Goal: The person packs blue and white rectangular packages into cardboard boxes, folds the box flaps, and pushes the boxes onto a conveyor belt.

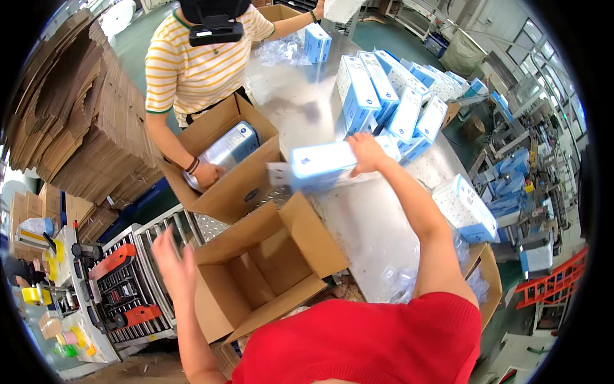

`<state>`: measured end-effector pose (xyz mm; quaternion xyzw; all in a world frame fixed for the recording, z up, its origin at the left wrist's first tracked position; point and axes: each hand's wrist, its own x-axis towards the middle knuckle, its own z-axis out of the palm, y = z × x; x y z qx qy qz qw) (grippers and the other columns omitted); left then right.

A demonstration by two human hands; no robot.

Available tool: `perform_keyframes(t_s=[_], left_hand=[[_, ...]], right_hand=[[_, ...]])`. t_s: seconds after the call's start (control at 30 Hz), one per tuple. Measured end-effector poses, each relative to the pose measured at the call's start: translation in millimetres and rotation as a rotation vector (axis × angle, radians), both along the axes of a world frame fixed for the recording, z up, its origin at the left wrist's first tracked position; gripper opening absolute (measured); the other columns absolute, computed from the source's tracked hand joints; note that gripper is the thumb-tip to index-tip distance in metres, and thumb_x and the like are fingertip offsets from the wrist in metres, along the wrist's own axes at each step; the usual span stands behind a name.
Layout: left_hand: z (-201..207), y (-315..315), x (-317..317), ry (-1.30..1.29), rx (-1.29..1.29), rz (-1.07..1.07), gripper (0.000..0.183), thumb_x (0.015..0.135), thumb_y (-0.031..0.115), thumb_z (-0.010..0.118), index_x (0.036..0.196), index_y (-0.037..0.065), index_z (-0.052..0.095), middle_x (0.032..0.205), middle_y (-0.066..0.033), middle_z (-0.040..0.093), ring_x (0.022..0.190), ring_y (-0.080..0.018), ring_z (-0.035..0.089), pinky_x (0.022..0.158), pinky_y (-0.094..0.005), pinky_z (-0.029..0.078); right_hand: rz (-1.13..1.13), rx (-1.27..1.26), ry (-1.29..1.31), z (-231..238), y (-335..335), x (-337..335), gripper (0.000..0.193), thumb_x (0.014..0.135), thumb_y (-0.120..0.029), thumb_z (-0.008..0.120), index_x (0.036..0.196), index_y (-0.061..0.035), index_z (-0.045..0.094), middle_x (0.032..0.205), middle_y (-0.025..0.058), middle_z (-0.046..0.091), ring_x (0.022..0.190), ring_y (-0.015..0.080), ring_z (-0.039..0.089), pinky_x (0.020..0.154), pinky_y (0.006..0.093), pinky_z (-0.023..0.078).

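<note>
My right hand [369, 154] grips a blue-and-white box-shaped pack [323, 163], held sideways over the metal table and blurred by motion. A pale tab sticks out from the pack's left end. My left hand [173, 261] is raised beside an open cardboard carton [252, 281], its fingers apart and holding nothing. The carton's flaps are spread and its bare bottom shows. Behind it stands another open carton [240, 185], where a co-worker's hand [206, 174] touches a blue-and-white pack [235, 142] lying inside.
Several similar packs [404, 114] stand on the metal table [284, 86], with another pack [465, 208] at the right. Flattened cardboard [83, 109] is stacked high at the left. A roller conveyor [148, 275] runs left of the cartons. The co-worker [198, 70] stands across from me.
</note>
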<state>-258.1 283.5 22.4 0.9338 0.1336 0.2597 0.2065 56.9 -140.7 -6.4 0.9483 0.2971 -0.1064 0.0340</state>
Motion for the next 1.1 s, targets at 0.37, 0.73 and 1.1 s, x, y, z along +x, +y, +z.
perform_keyframes(t_s=[0.37,0.73,1.1], left_hand=[[-3.8,-251.9,264.4,0.807,0.584,-1.232,0.102,0.063,0.048,0.08,0.141,0.004,0.031,0.137,-0.0158,0.043,0.13,-0.0349,0.037,0.111,-0.0469,0.023],[-37.4,-220.8,243.3,0.394,0.977,-1.313,0.077,0.059,0.03,0.081,0.124,0.008,0.047,0.11,-0.0098,0.052,0.109,-0.0302,0.049,0.094,-0.0406,0.036],[69.3,-149.0,121.5,-0.47,-0.039,-0.963,0.07,0.058,0.01,0.078,0.12,0.005,0.045,0.107,-0.012,0.055,0.098,-0.0316,0.053,0.086,-0.0432,0.037]], right_hand=[[-1.098,0.138,-0.238,-17.3,-91.2,106.0,0.108,0.066,-0.049,0.075,0.146,-0.0026,0.019,0.136,0.0292,0.037,0.122,0.0499,0.038,0.096,0.0561,0.035],[-0.619,0.148,0.14,-11.9,-176.3,-76.6,0.13,0.052,-0.034,0.086,0.151,-0.0135,0.005,0.14,0.0307,0.033,0.126,0.0484,0.037,0.104,0.0538,0.03],[-0.453,0.732,-0.282,-72.1,-174.6,-92.4,0.061,0.069,-0.022,0.074,0.123,-0.0071,0.049,0.113,0.0147,0.058,0.105,0.0388,0.053,0.09,0.0432,0.041]])
